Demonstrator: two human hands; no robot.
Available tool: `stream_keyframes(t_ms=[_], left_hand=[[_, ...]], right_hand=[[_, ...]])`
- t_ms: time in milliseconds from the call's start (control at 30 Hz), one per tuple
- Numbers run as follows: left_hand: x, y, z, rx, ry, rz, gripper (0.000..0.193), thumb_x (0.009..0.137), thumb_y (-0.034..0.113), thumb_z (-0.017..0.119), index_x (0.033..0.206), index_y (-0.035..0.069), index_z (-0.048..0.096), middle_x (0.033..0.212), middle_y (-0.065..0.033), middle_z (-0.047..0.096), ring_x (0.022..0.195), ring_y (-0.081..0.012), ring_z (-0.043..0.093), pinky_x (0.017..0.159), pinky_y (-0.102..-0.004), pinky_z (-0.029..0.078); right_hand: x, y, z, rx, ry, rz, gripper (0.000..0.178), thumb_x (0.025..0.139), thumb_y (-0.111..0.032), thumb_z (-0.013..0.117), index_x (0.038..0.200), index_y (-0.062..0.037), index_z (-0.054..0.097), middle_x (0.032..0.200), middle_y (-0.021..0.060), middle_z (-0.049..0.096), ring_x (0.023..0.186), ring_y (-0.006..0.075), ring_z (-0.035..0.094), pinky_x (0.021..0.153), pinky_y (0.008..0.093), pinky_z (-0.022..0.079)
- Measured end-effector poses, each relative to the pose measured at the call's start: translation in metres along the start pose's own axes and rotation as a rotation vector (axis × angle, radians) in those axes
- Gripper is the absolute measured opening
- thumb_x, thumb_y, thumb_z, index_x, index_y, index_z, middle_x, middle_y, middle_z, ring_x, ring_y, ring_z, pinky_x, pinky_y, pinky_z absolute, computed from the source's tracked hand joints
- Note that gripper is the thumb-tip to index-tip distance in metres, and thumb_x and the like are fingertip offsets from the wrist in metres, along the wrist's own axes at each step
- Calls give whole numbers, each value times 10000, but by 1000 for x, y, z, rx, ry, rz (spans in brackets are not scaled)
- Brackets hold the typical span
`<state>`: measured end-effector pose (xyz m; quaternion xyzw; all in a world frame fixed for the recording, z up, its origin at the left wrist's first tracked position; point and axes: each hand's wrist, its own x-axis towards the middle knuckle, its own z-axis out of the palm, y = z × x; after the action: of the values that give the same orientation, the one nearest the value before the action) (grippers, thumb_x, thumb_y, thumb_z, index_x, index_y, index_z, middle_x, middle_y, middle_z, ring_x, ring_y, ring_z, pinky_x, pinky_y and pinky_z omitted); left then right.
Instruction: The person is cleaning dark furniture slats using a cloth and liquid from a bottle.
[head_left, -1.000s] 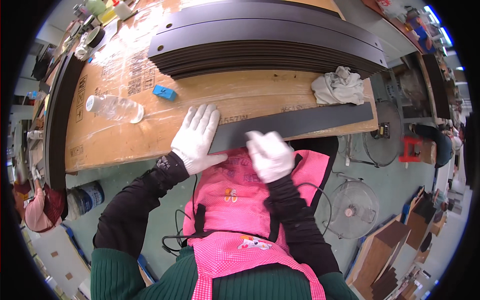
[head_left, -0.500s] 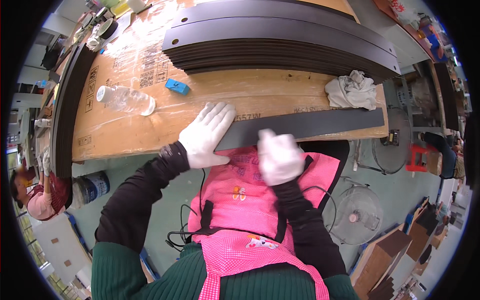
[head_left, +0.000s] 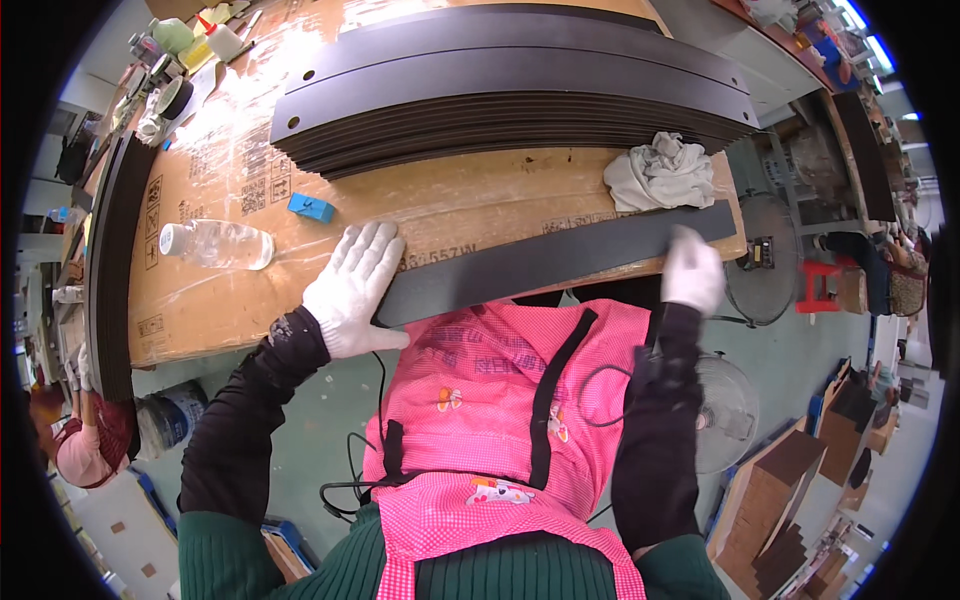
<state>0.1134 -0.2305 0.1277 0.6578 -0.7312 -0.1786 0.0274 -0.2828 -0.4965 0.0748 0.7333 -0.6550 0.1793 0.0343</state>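
Note:
A long dark grey strip of board (head_left: 560,255) lies along the table's near edge, tilted up to the right. My left hand (head_left: 352,290), in a white glove, rests flat at the strip's left end with its fingers stretched out and its thumb at the near corner. Near the strip's right end is my right hand (head_left: 692,270), also gloved in white and slightly blurred. Its fingers are curled in, and what they hold, if anything, is hidden. A crumpled white cloth (head_left: 660,175) sits just beyond that end.
Dark boards (head_left: 520,75) are stacked along the far side of the cardboard-covered table (head_left: 210,310). A clear bottle (head_left: 220,245) lies left of a small blue block (head_left: 311,208). More dark strips (head_left: 112,270) stand at the left edge. A fan (head_left: 725,415) is on the floor at right.
My right hand has moved right along the strip, from near its middle to its right end. My left hand stays at the left end. The whole view has shifted slightly.

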Motion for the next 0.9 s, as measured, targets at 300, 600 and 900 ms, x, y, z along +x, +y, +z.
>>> stream_keyframes(t_ms=[300, 600, 900], left_hand=[[9, 12, 18, -33, 279, 29, 972, 674, 402, 893, 1468, 1, 502, 1538, -241, 472, 1481, -449, 403, 1259, -592, 284], [12, 15, 21, -84, 316, 32, 960, 605, 344, 903, 1446, 37, 556, 1542, -224, 497, 1480, -460, 415, 1253, -606, 297], [13, 14, 20, -73, 296, 17, 961, 603, 370, 896, 1443, 38, 567, 1556, -225, 494, 1501, -457, 401, 1264, -606, 277]], right_hand=[[-45, -68, -17, 720, -219, -199, 283, 958, -189, 748, 1206, -54, 765, 1016, 140, 749, 934, 254, 736, 857, 377, 570], [-98, -141, -13, 544, -191, -308, 254, 903, -192, 744, 1155, -189, 770, 872, 100, 650, 821, 340, 684, 725, 467, 559], [-106, -149, -13, 497, -226, -312, 267, 937, -228, 708, 1197, -170, 741, 904, 106, 647, 833, 354, 697, 725, 481, 571]])
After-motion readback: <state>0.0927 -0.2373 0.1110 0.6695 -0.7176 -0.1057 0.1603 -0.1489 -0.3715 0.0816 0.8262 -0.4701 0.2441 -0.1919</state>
